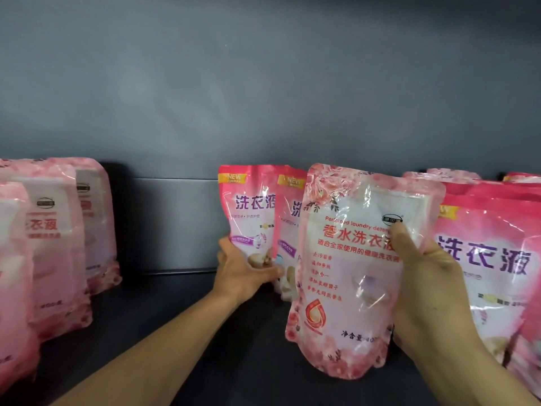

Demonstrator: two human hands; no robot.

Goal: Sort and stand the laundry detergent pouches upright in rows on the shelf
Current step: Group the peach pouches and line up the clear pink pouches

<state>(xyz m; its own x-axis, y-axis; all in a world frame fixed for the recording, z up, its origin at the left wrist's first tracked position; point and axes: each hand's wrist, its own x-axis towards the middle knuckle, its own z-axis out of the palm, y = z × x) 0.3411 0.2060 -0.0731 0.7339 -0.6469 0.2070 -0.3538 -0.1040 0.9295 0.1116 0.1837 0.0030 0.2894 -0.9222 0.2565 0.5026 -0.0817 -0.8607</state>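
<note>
Sorting underway: my right hand [421,276] grips the rose-print pouch [354,271] at 5 o'clock; left hand [243,271] clasps a purple-lettered pouch [248,212] at centre. Next, I judge, carry the rose-print one to its row [58,238] at 9 o'clock.

Both bare forearms reach forward and up from the lower edge of the view. The left hand [244,271] is stretched farther out, wrist straight, with its back toward the camera; the thumb lies across the lower front of a pouch [248,218] and the fingers curl around its near side, though their tips are hidden, so how firmly they grip is hard to say. The right hand [424,276] is closer and higher, palm turned inward, holding the right edge of a rose-print pouch [348,268] with the thumb pressed on its front face and the fingers behind, out of sight.
</note>
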